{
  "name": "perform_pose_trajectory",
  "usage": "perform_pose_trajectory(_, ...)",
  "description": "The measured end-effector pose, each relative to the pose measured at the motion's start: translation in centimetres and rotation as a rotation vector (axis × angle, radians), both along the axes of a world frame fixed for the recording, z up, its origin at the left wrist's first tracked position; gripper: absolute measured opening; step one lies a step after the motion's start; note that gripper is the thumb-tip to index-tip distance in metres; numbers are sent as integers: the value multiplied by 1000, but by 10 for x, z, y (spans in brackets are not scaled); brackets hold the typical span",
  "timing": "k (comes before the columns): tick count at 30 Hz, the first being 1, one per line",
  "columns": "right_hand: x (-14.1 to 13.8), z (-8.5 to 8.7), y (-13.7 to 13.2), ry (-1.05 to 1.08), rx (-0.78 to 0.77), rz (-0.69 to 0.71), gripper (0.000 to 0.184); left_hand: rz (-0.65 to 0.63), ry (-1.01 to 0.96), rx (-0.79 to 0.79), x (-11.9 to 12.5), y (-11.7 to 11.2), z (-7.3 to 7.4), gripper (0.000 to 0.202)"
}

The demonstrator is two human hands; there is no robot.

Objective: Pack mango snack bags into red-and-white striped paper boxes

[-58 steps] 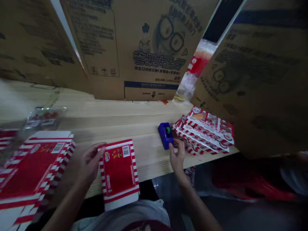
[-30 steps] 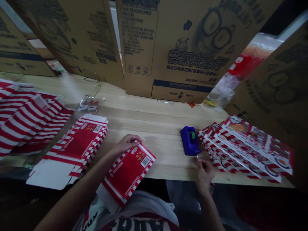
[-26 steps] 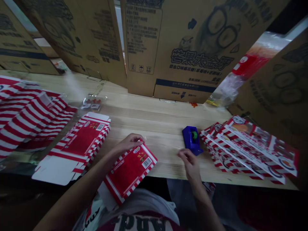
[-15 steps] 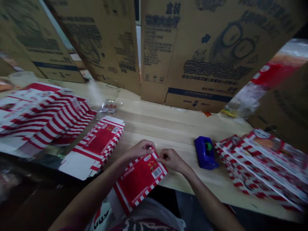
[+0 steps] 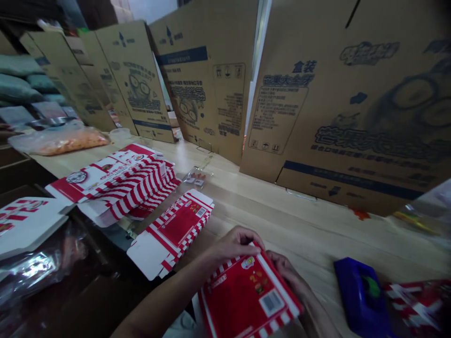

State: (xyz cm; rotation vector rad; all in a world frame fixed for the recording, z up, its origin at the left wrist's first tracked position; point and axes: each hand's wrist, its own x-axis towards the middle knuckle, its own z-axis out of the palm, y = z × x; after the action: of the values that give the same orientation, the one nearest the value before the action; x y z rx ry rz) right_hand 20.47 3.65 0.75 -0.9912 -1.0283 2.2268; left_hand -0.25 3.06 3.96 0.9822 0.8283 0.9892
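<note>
A red-and-white striped carton [image 5: 243,295] with a barcode on its face is tilted up close to my body. My left hand [image 5: 239,244] is closed over its upper edge, thumb on the near side. At the right side edge is my right hand [image 5: 287,272], fingers bent against the carton and partly hidden by it. Just left of my left forearm, another such carton [image 5: 181,225] lies flattened on the table with a white flap outward. A blue tape dispenser [image 5: 362,295] with a green core stands right of my right hand.
Folded striped cartons [image 5: 137,183] are stacked at the left. Tall cardboard boxes [image 5: 207,112] wall off the table's back. A bag of orange pieces [image 5: 70,141] lies far left, a small clear packet [image 5: 197,178] mid-table. More striped packages [image 5: 423,300] are at the right edge.
The view has swung left, showing more of the left side. My right hand has gone from pinching at the carton's top corner to lying along its right side. My left hand still holds the upper edge.
</note>
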Motion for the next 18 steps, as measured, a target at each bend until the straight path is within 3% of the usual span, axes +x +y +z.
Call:
perform_pose_trajectory(3,0,-9,14,-18,17,-176,69,473,15,-33,-9,3,-9,35)
perform_pose_trajectory(4,0,-12,17,-24,28,-189,65,547,104,-9,-16,5,-11,34)
perform_pose_trajectory(8,-2,-19,24,-95,160,-15,42,426,683,83,-76,25,-11,36)
perform_pose_trajectory(13,-7,-24,25,-59,278,298,45,608,1045,-44,-193,74,-2,28)
perform_pose_trajectory(16,-7,-30,24,-132,408,358,45,533,1208,-146,-239,101,-6,27)
perform_pose_trajectory(18,-7,-35,23,-199,471,338,45,419,1284,-164,-249,118,-12,27)
